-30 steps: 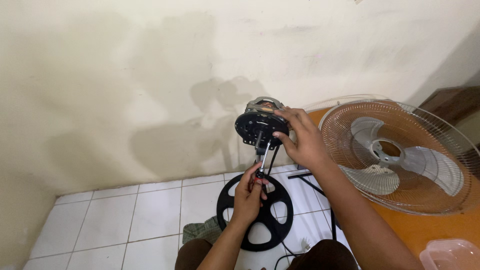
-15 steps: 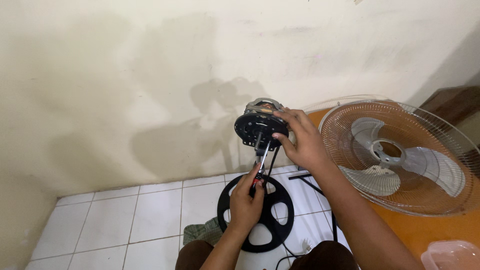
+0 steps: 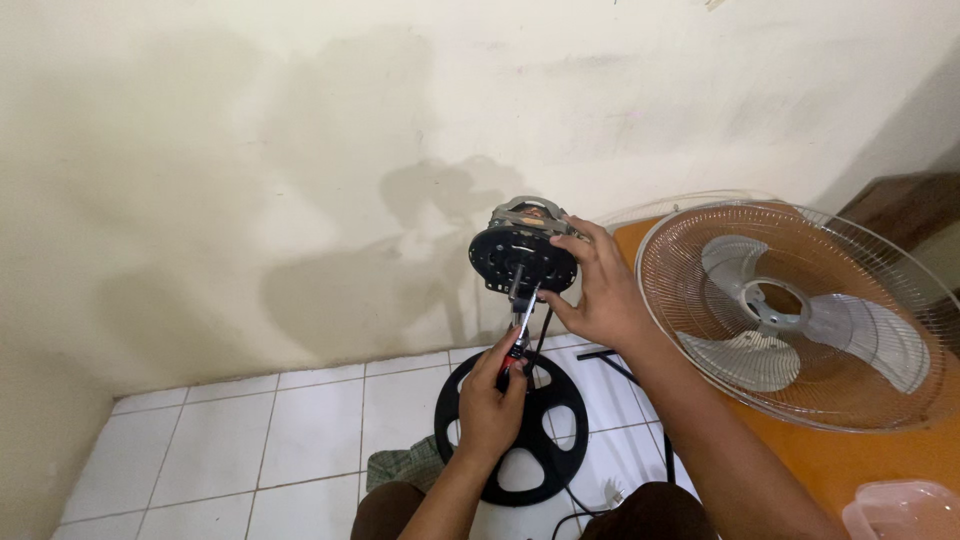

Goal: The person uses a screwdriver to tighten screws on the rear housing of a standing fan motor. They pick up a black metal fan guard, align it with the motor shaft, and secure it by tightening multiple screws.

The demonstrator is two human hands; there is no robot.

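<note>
A bare fan motor with a round black front plate stands on its pole in the middle of the head view. My right hand grips the motor's right side and steadies it. My left hand is just below and holds a screwdriver with a red and black handle. The tool's tip touches the lower part of the black plate. Under the hands lies the round black fan base on the white tiled floor.
A fan grille with translucent blades lies on an orange table to the right. A clear plastic container sits at the lower right corner. A cream wall stands close behind. Green cloth and black cable lie on the floor.
My left hand has shifted slightly along with the screwdriver under the motor. The right hand stays on the motor.
</note>
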